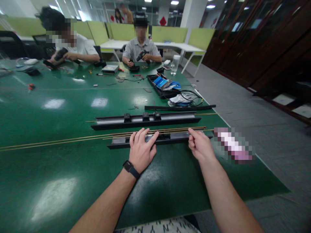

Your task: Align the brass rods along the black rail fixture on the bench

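Several long, thin brass-coloured rods [97, 137] lie across a black channel rail [119, 144] with a silvery inside. My left hand [143, 149], with a dark watch on its wrist, rests over the rods and rail with its fingers spread. Toward the rail's right end, my right hand [200, 144] is closed at the rods, its index finger along them and the other fingers curled. The thumb's grip is partly hidden. Just beyond lies a second black rail [114, 124], carrying three small black blocks [145, 116].
A black strip [179, 107] lies behind the rails. Farther back are a black tray [157, 87] with blue items, white-and-blue gloves [182, 98] and a clear bottle [175, 64]. A blurred pink object [232, 144] lies at right. Two people across the green table [73, 174] hold power drills.
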Demonstrator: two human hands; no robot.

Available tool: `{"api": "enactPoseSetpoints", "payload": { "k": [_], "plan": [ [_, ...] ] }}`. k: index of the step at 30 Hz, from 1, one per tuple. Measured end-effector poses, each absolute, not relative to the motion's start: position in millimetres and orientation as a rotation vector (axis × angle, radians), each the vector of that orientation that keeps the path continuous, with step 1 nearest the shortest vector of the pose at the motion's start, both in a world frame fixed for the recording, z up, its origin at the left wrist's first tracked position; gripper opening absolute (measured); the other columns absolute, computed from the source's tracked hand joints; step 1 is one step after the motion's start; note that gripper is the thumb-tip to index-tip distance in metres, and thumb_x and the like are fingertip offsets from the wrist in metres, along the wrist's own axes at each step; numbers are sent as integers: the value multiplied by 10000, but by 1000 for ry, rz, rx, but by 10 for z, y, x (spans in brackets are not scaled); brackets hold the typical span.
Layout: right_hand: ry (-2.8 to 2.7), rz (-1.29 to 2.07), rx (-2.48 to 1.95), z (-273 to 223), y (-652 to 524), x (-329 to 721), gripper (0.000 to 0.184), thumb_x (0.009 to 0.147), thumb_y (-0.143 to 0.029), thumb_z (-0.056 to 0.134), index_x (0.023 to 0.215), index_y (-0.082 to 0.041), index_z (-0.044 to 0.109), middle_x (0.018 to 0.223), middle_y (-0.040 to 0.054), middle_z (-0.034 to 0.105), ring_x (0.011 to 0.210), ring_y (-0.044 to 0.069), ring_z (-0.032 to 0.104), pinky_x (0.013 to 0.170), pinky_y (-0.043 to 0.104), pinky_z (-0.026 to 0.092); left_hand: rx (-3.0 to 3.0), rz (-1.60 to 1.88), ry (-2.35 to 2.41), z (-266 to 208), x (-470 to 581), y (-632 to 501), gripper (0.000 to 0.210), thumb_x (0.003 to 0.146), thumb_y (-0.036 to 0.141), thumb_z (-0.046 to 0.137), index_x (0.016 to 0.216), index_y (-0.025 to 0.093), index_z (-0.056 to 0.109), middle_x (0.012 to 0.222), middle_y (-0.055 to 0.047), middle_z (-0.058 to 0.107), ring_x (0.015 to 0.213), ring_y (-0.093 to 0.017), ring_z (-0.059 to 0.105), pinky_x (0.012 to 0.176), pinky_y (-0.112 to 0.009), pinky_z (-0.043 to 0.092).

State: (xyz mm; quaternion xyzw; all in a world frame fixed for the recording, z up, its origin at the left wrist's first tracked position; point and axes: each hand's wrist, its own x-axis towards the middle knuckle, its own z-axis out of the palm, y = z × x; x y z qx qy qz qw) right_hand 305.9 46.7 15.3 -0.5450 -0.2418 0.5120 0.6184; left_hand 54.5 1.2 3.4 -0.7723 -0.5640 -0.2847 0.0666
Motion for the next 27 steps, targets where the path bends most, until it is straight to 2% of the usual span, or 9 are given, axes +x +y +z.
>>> {"api": "enactPoseSetpoints", "payload": {
  "k": [11, 19, 22, 27],
  "plan": [
    [-523, 1122, -1316, 168, 482, 3092, 373, 704, -345, 880, 689, -185, 543, 483, -54, 545, 297, 41, 378, 239, 130, 227, -2323, -865, -1695, 34, 544, 12, 492, 908, 295, 616, 1392, 374, 578, 1452, -105, 538, 1419, -298, 429, 1199, -538, 225],
    [-569, 1173, -1317, 170, 444, 3070, 326, 724, -370, 850, 766, -170, 596, 503, -25, 591, 278, 48, 383, 243, 134, 194, -2325, -863, -1706, 39, 551, 5, 491, 912, 304, 613, 1395, 376, 573, 1460, -103, 534, 1419, -292, 429, 1196, -539, 221],
    [-585, 1246, -1281, 181, 421, 3035, 306, 721, -354, 848, 818, -160, 633, 507, -32, 587, 278, 45, 378, 245, 134, 201, -2322, -874, -1707, 37, 555, 6, 491, 911, 305, 615, 1395, 376, 574, 1463, -101, 531, 1417, -294, 431, 1194, -540, 222],
    [-577, 1303, -1233, 180, 417, 3003, 314, 688, -316, 873, 780, -167, 613, 527, -42, 584, 294, 35, 379, 249, 128, 233, -2326, -873, -1710, 37, 554, 8, 498, 904, 302, 621, 1394, 379, 572, 1469, -99, 524, 1421, -294, 425, 1194, -540, 224]
  ]
}}
